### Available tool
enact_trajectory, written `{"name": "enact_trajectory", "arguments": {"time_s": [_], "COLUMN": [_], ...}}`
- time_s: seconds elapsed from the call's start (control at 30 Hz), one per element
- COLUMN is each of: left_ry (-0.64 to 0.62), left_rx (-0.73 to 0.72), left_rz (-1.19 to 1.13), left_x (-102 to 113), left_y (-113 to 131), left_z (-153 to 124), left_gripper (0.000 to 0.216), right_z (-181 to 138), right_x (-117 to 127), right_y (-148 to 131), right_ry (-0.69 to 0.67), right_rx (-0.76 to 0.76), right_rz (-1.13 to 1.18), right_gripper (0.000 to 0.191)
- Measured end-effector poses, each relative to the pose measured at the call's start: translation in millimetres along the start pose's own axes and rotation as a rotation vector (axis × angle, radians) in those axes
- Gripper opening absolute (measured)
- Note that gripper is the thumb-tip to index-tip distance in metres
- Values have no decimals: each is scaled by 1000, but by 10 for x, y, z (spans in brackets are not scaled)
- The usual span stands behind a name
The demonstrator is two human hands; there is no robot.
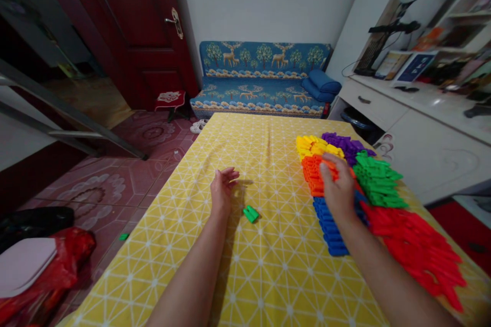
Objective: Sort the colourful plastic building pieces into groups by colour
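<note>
My left hand (223, 191) hovers over the left-middle of the table, fingers loosely spread and nothing in them. Just right of it, a small green plastic piece (251, 214), like two short tubes side by side, lies on the cloth. My right hand (340, 189) is over the pile of orange plastic pieces (312, 174), thumb and fingers apart; whether it touches them I cannot tell. Around it are piles of yellow pieces (312, 146), purple pieces (345, 146), green pieces (378, 179), blue pieces (330, 227) and red pieces (418, 248).
A yellow patterned cloth (284, 271) covers the table. Beyond its far edge stands a blue sofa (245, 84). A white cabinet (433, 143) lines the right side. On the floor at left are a red plastic bag (74, 255) and another small green piece (124, 236).
</note>
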State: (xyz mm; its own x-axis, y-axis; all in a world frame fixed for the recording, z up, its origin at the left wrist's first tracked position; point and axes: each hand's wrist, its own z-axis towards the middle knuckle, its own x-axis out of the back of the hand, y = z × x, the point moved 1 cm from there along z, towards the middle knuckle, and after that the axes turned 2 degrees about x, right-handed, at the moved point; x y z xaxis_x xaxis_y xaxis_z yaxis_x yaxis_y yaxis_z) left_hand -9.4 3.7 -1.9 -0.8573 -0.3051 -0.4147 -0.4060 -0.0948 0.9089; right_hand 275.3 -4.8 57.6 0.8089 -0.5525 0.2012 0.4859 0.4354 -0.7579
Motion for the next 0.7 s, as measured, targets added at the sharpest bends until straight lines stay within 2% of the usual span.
{"name": "enact_trajectory", "arguments": {"time_s": [0.07, 0.13, 0.17, 0.23, 0.33, 0.43, 0.53, 0.6, 0.7], "left_ry": [26, 15, 7, -6, -18, -18, -11, -1, 8], "left_rx": [-8, -2, 5, 26, 57, 74, 92, 103, 104], "left_rz": [-84, -156, -182, -215, -240, -247, -263, -274, -278], "left_x": [18, 27, 30, 36, 42, 48, 58, 65, 60], "left_y": [10, 12, 12, 9, 4, 1, -6, -12, -18], "left_z": [12, 16, 16, 16, 21, 36, 54, 62, 68], "left_gripper": [53, 52, 52, 53, 54, 54, 53, 53, 53], "right_z": [-506, -1038, -1267, -1585, -1719, -1659, -1518, -1301, -700], "right_x": [-268, -529, -634, -774, -838, -817, -709, -538, -105], "right_y": [-347, -600, -676, -731, -670, -622, -648, -638, -409], "right_ry": [-352, -707, -840, -981, -994, -937, -829, -726, -481], "right_rx": [61, 169, 223, 294, 290, 227, 113, 86, 132], "right_rz": [10, -61, -118, -206, -213, -88, 67, 106, -11], "right_gripper": [31, 44, 46, 44, 42, 42, 33, 29, 25]}}
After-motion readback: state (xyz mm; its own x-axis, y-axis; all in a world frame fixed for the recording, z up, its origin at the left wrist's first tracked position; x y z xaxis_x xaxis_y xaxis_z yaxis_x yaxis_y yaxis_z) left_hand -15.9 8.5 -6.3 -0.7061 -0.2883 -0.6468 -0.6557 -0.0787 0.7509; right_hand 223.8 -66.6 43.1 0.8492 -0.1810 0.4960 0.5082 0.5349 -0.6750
